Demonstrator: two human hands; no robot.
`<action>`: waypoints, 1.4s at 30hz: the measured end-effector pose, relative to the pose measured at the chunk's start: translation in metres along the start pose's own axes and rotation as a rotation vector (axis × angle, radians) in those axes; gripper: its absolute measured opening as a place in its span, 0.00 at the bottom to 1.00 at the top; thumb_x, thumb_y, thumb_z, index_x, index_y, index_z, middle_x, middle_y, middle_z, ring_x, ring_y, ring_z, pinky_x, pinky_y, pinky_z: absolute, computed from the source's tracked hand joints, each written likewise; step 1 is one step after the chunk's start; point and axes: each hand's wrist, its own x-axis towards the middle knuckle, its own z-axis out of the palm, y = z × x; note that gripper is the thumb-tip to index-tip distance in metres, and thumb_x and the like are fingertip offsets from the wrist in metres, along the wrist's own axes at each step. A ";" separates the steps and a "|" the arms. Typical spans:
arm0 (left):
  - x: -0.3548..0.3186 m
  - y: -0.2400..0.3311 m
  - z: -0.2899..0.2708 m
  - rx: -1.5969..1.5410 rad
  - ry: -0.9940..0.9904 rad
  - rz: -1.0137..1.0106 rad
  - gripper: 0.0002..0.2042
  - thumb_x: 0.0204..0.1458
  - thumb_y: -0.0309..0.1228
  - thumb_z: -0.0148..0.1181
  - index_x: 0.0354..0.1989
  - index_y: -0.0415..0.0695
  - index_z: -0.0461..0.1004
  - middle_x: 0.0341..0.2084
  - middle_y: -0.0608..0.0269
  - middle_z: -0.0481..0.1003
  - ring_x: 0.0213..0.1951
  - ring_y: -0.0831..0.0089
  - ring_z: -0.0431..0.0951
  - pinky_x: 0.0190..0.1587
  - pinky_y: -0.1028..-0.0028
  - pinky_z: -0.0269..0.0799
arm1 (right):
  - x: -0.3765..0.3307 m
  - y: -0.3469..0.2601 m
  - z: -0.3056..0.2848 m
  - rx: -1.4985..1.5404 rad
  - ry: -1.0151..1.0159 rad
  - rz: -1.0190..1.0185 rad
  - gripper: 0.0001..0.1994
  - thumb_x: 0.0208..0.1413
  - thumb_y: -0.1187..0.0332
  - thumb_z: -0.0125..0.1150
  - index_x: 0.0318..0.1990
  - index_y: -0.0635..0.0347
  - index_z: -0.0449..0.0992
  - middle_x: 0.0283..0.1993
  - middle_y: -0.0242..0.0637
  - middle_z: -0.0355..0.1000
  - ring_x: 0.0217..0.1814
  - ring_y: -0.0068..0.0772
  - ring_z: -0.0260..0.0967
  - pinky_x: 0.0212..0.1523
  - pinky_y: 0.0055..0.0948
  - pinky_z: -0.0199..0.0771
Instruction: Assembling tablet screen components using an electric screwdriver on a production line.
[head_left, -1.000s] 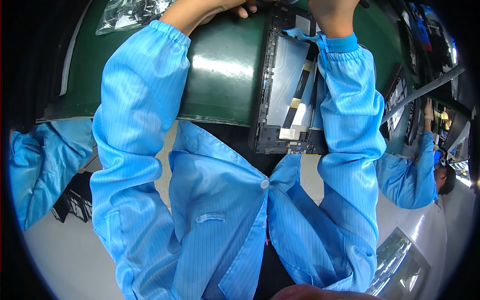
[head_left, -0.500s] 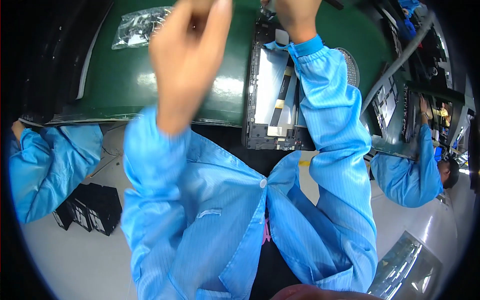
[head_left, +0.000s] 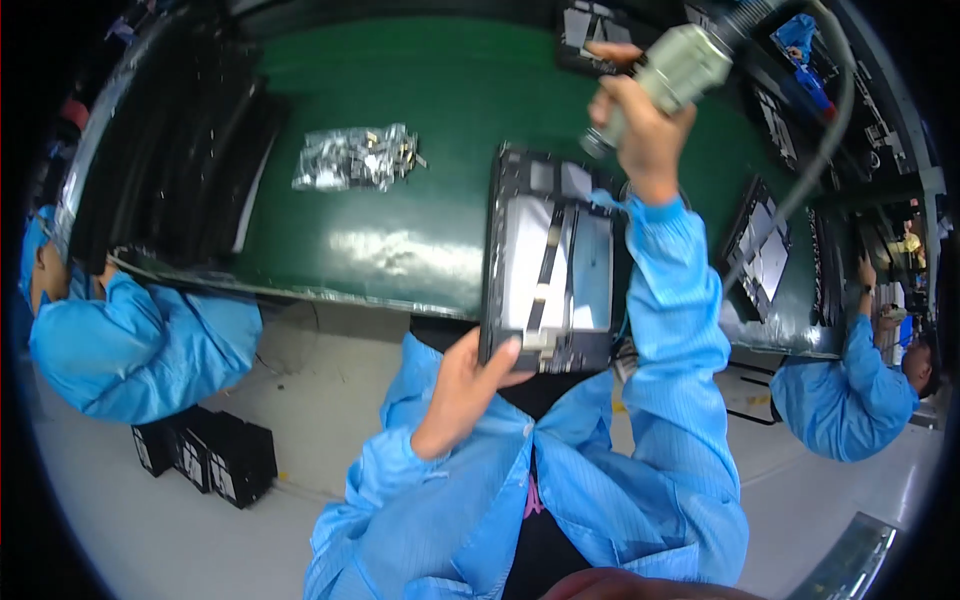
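Note:
A black electronic device chassis (head_left: 526,275), open-faced with silver panels and a dark flat cable, lies at the table's front edge and juts over it. My left hand (head_left: 465,390) grips its near left corner, thumb on top and fingers partly hidden below. Above and right of the far end, my right hand (head_left: 650,140) holds a grey-green electric screwdriver (head_left: 685,68), its tip pointing down and left. The tip is apart from the chassis and slightly blurred. A blue band circles my right wrist.
A clear plastic bag of small metal parts (head_left: 358,158) lies on the green table (head_left: 390,90). Dark panels (head_left: 175,170) are stacked at left. More chassis units (head_left: 765,245) stand at right. Co-workers in blue sleeves (head_left: 150,345) sit on both sides. A grey cable (head_left: 835,130) hangs at right.
My left hand has come down from over the table to the chassis's near corner. The screwdriver in my right hand has come into full view. The view has shifted, showing more of the table.

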 end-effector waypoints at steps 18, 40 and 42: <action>0.386 0.254 -0.132 0.204 0.233 0.422 0.16 0.66 0.34 0.52 0.48 0.29 0.71 0.44 0.50 0.76 0.46 0.59 0.80 0.49 0.59 0.78 | -0.007 -0.032 -0.152 -0.420 0.258 0.094 0.13 0.50 0.82 0.55 0.44 0.69 0.76 0.42 0.42 0.79 0.19 0.18 0.67 0.20 0.21 0.66; 0.600 0.226 0.034 0.616 0.031 -0.166 0.10 0.53 0.26 0.65 0.42 0.36 0.79 0.37 0.54 0.81 0.39 0.62 0.82 0.40 0.61 0.80 | -0.014 -0.022 -0.158 -0.396 0.197 -0.075 0.09 0.42 0.72 0.63 0.33 0.64 0.73 0.30 0.39 0.70 0.31 0.39 0.69 0.33 0.36 0.70; 0.578 0.247 0.035 0.512 0.224 0.303 0.12 0.51 0.24 0.64 0.43 0.35 0.77 0.34 0.55 0.78 0.38 0.60 0.81 0.35 0.61 0.77 | -0.008 -0.018 -0.140 -0.444 0.193 -0.184 0.09 0.41 0.73 0.64 0.32 0.63 0.75 0.28 0.40 0.72 0.26 0.36 0.69 0.28 0.33 0.69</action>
